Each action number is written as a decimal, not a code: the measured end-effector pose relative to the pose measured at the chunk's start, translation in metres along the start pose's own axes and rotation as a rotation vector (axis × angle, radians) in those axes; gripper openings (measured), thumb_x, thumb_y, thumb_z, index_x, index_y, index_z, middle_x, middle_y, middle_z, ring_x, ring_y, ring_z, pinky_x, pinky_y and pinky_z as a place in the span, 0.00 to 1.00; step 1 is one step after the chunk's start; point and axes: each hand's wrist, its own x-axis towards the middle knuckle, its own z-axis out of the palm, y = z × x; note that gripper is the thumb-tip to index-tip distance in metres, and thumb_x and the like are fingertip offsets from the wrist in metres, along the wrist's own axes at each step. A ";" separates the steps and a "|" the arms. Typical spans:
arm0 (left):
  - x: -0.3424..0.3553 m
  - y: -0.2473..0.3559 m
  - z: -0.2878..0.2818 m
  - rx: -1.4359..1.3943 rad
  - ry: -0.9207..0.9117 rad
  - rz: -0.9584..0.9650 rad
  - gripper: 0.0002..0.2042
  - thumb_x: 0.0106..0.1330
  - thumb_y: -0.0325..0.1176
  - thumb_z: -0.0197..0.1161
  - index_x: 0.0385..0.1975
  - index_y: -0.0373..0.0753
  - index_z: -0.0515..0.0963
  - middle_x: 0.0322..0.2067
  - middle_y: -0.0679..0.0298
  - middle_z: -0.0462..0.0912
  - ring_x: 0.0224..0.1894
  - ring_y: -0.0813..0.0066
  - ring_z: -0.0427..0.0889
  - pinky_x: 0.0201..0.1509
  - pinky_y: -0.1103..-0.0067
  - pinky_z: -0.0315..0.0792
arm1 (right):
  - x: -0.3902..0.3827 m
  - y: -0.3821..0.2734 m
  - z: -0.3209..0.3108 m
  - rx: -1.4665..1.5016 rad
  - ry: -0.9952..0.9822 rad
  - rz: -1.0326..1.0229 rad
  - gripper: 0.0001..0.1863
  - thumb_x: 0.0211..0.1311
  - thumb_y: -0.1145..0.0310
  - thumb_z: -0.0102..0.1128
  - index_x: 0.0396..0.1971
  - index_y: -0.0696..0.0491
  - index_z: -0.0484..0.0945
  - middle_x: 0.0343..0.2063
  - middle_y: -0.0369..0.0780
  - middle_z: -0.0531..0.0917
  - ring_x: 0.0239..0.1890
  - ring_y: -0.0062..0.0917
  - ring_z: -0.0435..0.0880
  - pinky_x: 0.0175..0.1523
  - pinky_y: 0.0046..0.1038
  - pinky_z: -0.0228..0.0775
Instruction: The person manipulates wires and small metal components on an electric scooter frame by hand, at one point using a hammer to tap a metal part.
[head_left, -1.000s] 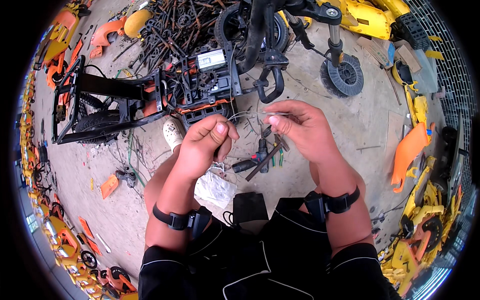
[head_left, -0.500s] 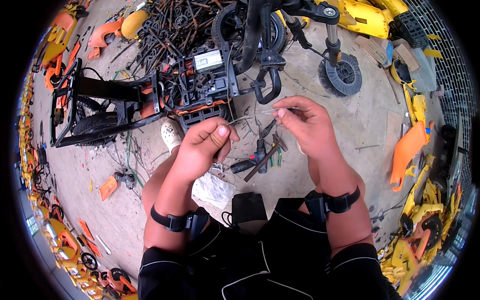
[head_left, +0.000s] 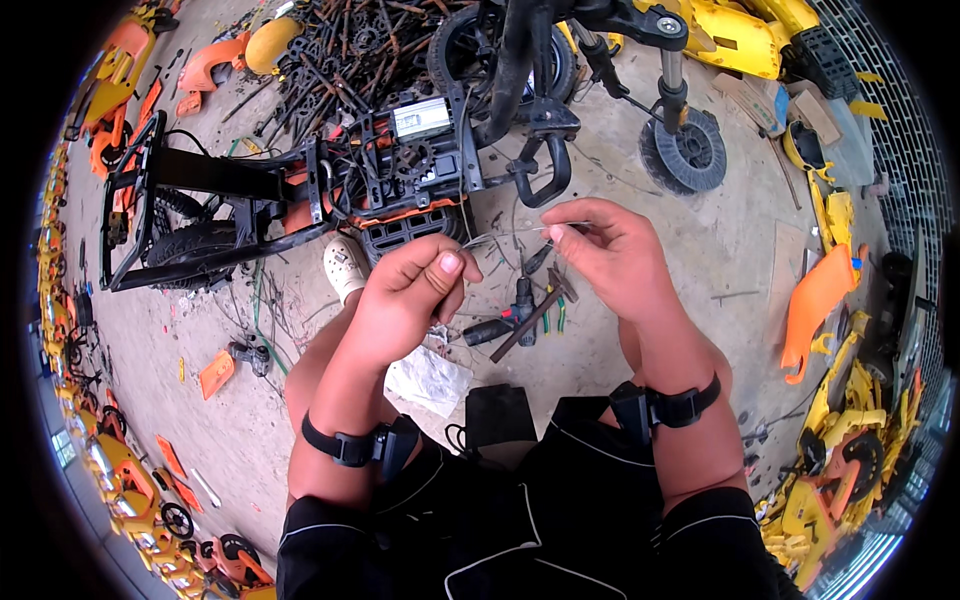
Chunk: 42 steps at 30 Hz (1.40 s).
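A thin grey wire [head_left: 508, 234] stretches between my two hands in front of a stripped vehicle frame. My left hand [head_left: 415, 290] is closed, pinching one end between thumb and bent fingers. Thumb and fingertips of my right hand [head_left: 610, 248] pinch the other end. The black frame [head_left: 240, 185], with exposed cables and a silver-topped box [head_left: 420, 118], lies just beyond my left hand. Below the wire on the floor are a black cordless drill [head_left: 495, 325], a hammer [head_left: 530, 322] and pliers with green handles [head_left: 556, 314].
A heap of rusty metal parts [head_left: 340, 60] lies at the far side. At the right are a wheel [head_left: 690, 150], an orange panel [head_left: 815, 305] and yellow body parts [head_left: 850, 400]. A crumpled white sheet [head_left: 428, 378] and a second power tool [head_left: 250, 355] lie on the floor.
Both hands keep their pinch on the wire, with only a slight shift. The view has moved a little, so the frame sits slightly differently.
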 end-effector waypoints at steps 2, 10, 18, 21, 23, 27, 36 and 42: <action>-0.001 0.000 -0.001 0.001 0.004 -0.012 0.14 0.77 0.38 0.48 0.35 0.35 0.76 0.15 0.71 0.67 0.18 0.86 0.62 0.23 0.86 0.56 | 0.001 0.001 0.001 -0.038 0.025 0.008 0.10 0.62 0.72 0.64 0.42 0.56 0.82 0.31 0.35 0.84 0.27 0.12 0.78 0.34 0.17 0.72; -0.006 -0.007 0.004 0.034 0.023 0.080 0.12 0.75 0.34 0.52 0.34 0.34 0.78 0.16 0.72 0.67 0.19 0.87 0.63 0.22 0.85 0.58 | 0.003 0.007 0.010 -0.199 0.103 -0.005 0.09 0.59 0.72 0.64 0.40 0.56 0.83 0.27 0.35 0.84 0.23 0.11 0.76 0.29 0.17 0.68; -0.008 -0.006 0.004 0.151 -0.071 0.164 0.09 0.72 0.30 0.56 0.32 0.32 0.80 0.19 0.69 0.74 0.20 0.85 0.67 0.24 0.83 0.63 | 0.006 0.009 0.010 -0.085 0.060 0.064 0.09 0.59 0.77 0.61 0.39 0.62 0.82 0.33 0.39 0.85 0.35 0.18 0.82 0.42 0.20 0.73; -0.008 -0.006 0.005 0.154 -0.078 0.168 0.08 0.71 0.29 0.57 0.32 0.31 0.79 0.19 0.68 0.75 0.20 0.84 0.68 0.24 0.83 0.64 | 0.006 0.008 0.012 -0.045 0.054 0.101 0.09 0.58 0.78 0.61 0.38 0.64 0.81 0.33 0.40 0.85 0.36 0.18 0.82 0.42 0.20 0.73; -0.008 -0.006 0.004 0.160 -0.083 0.163 0.08 0.71 0.29 0.57 0.32 0.31 0.79 0.19 0.67 0.76 0.20 0.84 0.68 0.24 0.82 0.64 | 0.007 0.008 0.012 -0.027 0.052 0.141 0.09 0.57 0.78 0.61 0.38 0.64 0.81 0.33 0.40 0.85 0.36 0.19 0.82 0.43 0.20 0.73; -0.009 -0.007 0.003 0.152 -0.086 0.170 0.08 0.71 0.28 0.57 0.32 0.31 0.79 0.20 0.66 0.76 0.20 0.83 0.69 0.24 0.82 0.65 | 0.008 0.009 0.013 -0.027 0.071 0.164 0.09 0.56 0.78 0.62 0.37 0.64 0.82 0.32 0.41 0.85 0.35 0.19 0.82 0.42 0.20 0.73; -0.009 -0.010 -0.001 0.113 -0.083 0.157 0.09 0.72 0.29 0.56 0.31 0.32 0.79 0.16 0.69 0.73 0.18 0.85 0.67 0.22 0.83 0.62 | 0.010 0.013 0.012 -0.043 0.117 0.208 0.09 0.52 0.77 0.63 0.35 0.63 0.83 0.31 0.40 0.85 0.33 0.19 0.81 0.40 0.20 0.72; -0.008 -0.012 -0.003 0.138 -0.075 0.134 0.09 0.72 0.29 0.56 0.31 0.32 0.79 0.16 0.69 0.73 0.18 0.86 0.67 0.21 0.83 0.61 | 0.010 0.017 0.011 -0.066 0.149 0.244 0.10 0.50 0.76 0.63 0.34 0.63 0.83 0.30 0.40 0.85 0.34 0.19 0.81 0.40 0.21 0.72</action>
